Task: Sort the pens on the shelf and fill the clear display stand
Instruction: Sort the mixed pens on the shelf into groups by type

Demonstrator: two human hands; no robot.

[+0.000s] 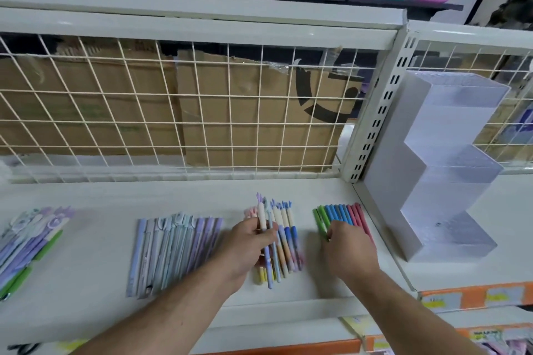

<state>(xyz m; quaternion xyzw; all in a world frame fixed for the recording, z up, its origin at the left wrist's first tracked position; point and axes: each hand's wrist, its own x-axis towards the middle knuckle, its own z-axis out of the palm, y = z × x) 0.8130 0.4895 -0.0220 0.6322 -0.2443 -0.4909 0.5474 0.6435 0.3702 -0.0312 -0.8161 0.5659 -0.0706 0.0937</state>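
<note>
Left hand (248, 242): fingers and thumb curl round a few held pens (263, 216), lifted at their cap ends off the pastel pile (288, 248) near the middle of the shelf (173, 199).
Right hand (350, 248): lies over the near half of the green-blue-red row (341, 212), fingertips bent down at the green pens. I cannot tell whether it pinches one.
Long axis: every pen runs from the shelf's front edge towards its back edge, caps to the back.
Clear display stand (450, 170): upright on the next bay, beyond the shelf's right edge, backed towards the rear corner. Its three steps look empty.
Direction from grip: the stand lies to the right and further back from both hands.
Nearer hand: the right. The left hand's bundle would probably have to cross over the colour row to get there, tipping upright to drop in.
</note>
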